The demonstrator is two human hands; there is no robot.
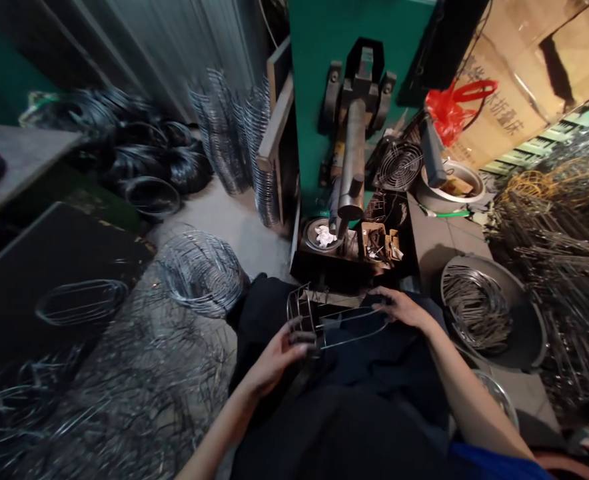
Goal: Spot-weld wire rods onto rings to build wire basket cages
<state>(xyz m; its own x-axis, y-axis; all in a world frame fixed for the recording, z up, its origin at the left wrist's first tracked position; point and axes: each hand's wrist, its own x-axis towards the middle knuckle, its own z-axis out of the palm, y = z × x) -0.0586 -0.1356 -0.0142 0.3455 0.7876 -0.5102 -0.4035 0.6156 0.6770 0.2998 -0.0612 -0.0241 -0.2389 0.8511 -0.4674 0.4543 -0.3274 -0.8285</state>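
Over my lap I hold a bent metal wire frame with both hands. My left hand is closed around its left end, where several curved wires stand up like a small cage. At the right, my right hand pinches the far end of the long wire loop, its fingers pressed together. The frame is tilted in front of the bench machine, whose thick steel arm points toward me. Dark cloth on my legs lies beneath both hands.
A bundle of wire loops sits on the floor to the left, near a dark board bearing loose loops. A grey basin of metal rods and a heap of wire pieces lie at the right. Small boxes rest under the machine.
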